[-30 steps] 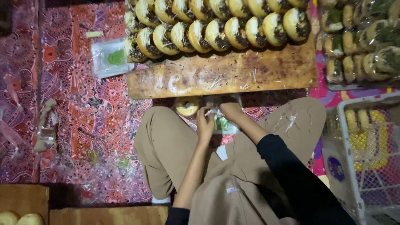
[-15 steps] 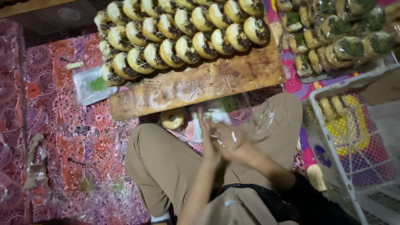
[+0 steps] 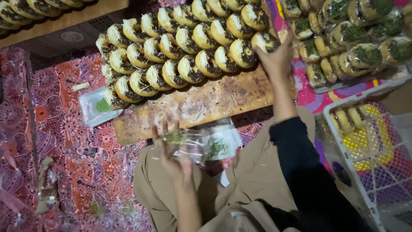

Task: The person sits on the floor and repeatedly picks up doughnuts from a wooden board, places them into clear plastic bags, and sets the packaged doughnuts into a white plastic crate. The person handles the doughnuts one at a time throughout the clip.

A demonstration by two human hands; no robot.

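1. Dozens of topped buns (image 3: 189, 47) lie unwrapped in rows on the wooden board (image 3: 201, 105), far from the person's lap.
2. Right hand (image 3: 277, 58) closes its fingers around one bun (image 3: 265, 41) at the right end of the rows.
3. Left hand (image 3: 174, 154) pinches a clear plastic bag (image 3: 206, 144) near the lap (bag looks empty, though blurred).
4. Wrapped buns (image 3: 365, 38) fill the far right tray; a white basket (image 3: 343, 141) holds more, so packing looks partly done.
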